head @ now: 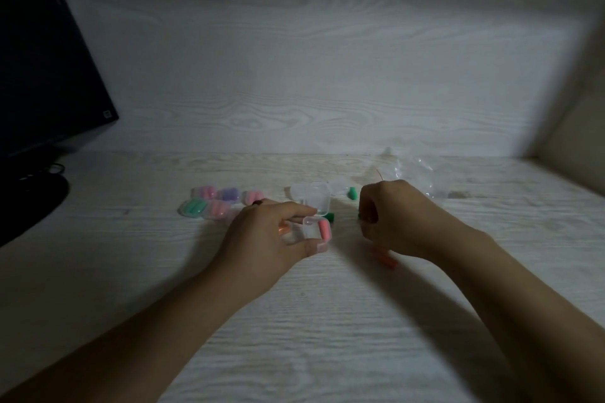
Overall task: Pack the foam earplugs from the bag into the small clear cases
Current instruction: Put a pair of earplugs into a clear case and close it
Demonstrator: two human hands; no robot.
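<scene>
Left hand: your left hand (262,235) pinches a small clear case (316,234) between curled forefinger and thumb, low over the desk (327,321).
Held case: it is open, with one pink earplug (324,228) lying inside along its right edge.
Right hand: your right hand (393,216) is curled into a loose fist just right of the held case; something green (360,216) peeks out at its fingertips, but you cannot tell from this view whether the fingers grip it.
Bag: the clear plastic bag (415,173) lies crumpled behind your right hand, near the back wall.
Loose earplugs: a green one (352,193) sits beside an empty clear case (314,198) behind your hands; an orange one (384,257), blurred, lies under your right wrist.
Filled cases: five closed cases (216,201) are clustered to the left of your left hand, holding pink, purple and green plugs.
Monitor: a dark screen (39,75) stands at the far left.
</scene>
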